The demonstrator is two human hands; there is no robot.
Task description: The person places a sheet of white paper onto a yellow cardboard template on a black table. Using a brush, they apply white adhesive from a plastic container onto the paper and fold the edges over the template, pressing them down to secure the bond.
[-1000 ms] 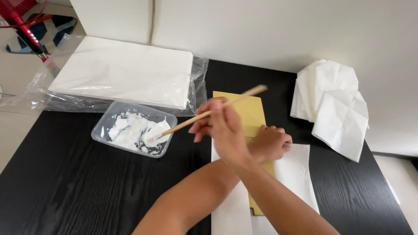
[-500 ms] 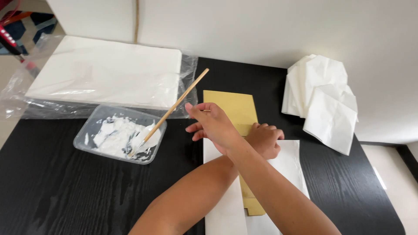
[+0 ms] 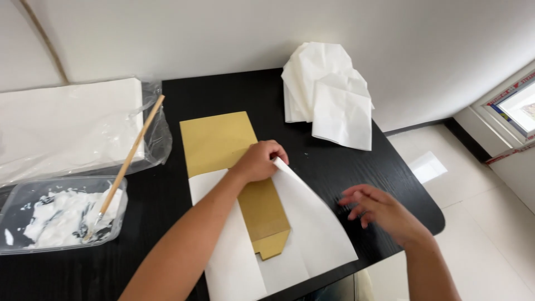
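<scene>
Head view is showing one matte mustard cardboard template (image 3: 223, 146) lying flat on a black wood-grain table (image 3: 329, 167), over one smooth white paper sheet (image 3: 312, 234). Left hand (image 3: 259, 161) is curling closed, pinching that sheet's folded edge against the cardboard. Right hand (image 3: 379, 209) is hovering open, right of the cardboard. Left of it, one clear plastic tray (image 3: 33, 192) is holding white paste and one wooden-handled brush (image 3: 127, 164). Behind it, folded white paper bags (image 3: 329, 100) are lying stacked.
</scene>
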